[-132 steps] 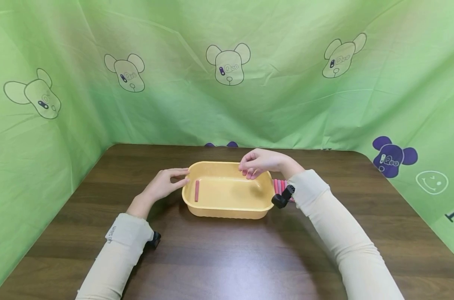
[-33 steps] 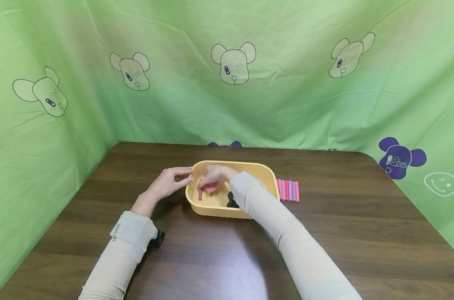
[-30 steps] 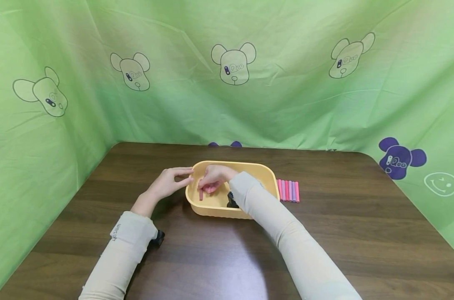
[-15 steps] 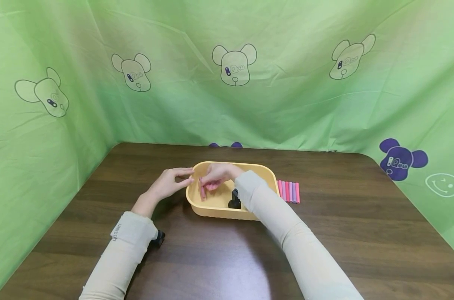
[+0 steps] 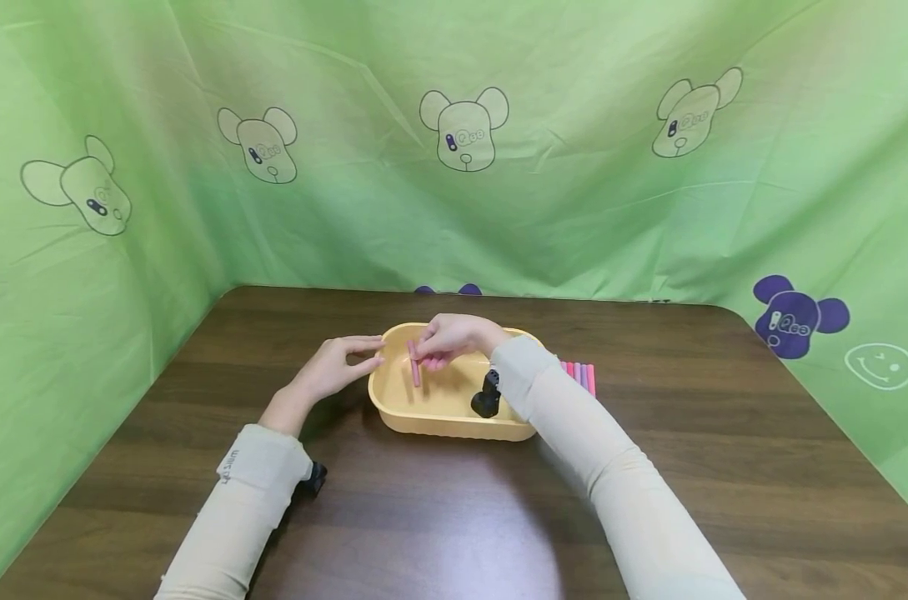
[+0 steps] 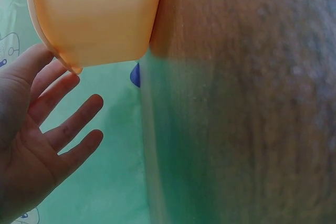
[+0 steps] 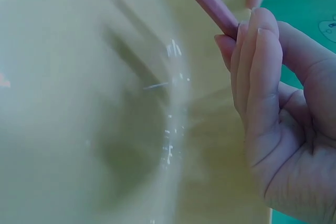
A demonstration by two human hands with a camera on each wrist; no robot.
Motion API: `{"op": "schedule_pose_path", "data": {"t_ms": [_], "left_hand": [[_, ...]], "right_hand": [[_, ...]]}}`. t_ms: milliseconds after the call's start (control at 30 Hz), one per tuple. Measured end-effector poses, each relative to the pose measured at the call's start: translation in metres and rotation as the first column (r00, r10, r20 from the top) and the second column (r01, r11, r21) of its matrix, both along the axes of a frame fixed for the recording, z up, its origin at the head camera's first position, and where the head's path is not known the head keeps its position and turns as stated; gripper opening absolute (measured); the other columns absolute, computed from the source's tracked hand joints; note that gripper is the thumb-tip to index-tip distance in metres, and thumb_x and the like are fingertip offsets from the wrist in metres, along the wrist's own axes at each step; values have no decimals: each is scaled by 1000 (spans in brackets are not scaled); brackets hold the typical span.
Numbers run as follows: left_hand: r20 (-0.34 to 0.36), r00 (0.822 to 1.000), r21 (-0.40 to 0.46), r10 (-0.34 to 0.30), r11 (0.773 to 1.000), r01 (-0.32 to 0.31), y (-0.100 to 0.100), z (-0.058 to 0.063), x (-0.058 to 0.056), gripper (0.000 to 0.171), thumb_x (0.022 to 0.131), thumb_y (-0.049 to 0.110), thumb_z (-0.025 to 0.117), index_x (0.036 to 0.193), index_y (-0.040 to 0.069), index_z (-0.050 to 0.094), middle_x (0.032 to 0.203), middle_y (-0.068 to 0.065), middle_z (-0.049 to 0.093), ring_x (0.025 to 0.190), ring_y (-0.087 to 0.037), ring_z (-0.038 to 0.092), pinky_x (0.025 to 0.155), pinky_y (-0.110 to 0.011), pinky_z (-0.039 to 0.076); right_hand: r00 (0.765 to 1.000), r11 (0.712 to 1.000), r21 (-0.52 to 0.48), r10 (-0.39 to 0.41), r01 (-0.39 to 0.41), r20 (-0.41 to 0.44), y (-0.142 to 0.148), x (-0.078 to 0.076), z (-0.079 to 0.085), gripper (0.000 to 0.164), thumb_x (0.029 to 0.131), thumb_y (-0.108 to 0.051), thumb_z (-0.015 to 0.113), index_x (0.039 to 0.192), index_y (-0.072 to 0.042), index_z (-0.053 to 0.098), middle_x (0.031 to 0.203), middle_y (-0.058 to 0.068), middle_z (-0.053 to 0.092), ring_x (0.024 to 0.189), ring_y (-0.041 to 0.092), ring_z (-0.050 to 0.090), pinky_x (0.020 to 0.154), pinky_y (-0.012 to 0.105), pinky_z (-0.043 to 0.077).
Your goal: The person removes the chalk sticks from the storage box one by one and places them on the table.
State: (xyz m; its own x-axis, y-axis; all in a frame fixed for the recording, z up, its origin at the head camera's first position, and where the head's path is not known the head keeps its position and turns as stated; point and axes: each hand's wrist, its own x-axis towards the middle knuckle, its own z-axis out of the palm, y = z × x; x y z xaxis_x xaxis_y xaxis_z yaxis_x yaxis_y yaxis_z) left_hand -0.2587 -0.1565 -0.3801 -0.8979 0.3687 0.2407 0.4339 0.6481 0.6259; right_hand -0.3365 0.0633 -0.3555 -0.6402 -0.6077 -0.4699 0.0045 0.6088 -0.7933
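Note:
My right hand (image 5: 451,340) pinches a dusty-pink round stick (image 5: 414,367) between thumb and fingertips, over the left part of a yellow plastic basin (image 5: 454,427). The stick (image 7: 212,4) slants up out of the fingers in the right wrist view, raised off the basin floor, where its shadow falls. At the basin's left end my left hand (image 5: 329,371) touches the rim with its fingertips. The left wrist view shows that hand (image 6: 39,124) with its fingers spread, some right at the rim and the others free of it.
A row of pink and purple sticks (image 5: 584,375) lies on the wooden table (image 5: 423,517) just right of the basin, partly hidden by the right sleeve. Green patterned cloth (image 5: 348,225) hangs behind the table and along both sides.
The right hand came empty from the basin's right side to the stick at its left end, gripped it, then lifted it and shifted slightly right. The left hand stays at the rim.

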Motion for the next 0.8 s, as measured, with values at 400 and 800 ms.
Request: {"op": "schedule_pose_path", "data": {"t_ms": [400,800], "left_hand": [[-8,1000,2,1,1000,-1,0,1,1,39,87,21,65,122,3,61,128,-15,59,125,-31,51,107,-44,39],[-20,1000,-21,16,1000,-16,1,2,3,39,87,22,66,121,4,62,128,-13,60,125,-30,51,107,-45,40]], "right_hand": [[999,1000,-15,0,0,-39,20,6,14,15,91,-10,55,78,-5,62,60,-4,59,51,2,54,52,13,49],[999,999,-50,-11,9,-34,42,9,22,16,92,-12,54,82,-4,64,61,-3,60,51,2,55,53,12,50]]}}
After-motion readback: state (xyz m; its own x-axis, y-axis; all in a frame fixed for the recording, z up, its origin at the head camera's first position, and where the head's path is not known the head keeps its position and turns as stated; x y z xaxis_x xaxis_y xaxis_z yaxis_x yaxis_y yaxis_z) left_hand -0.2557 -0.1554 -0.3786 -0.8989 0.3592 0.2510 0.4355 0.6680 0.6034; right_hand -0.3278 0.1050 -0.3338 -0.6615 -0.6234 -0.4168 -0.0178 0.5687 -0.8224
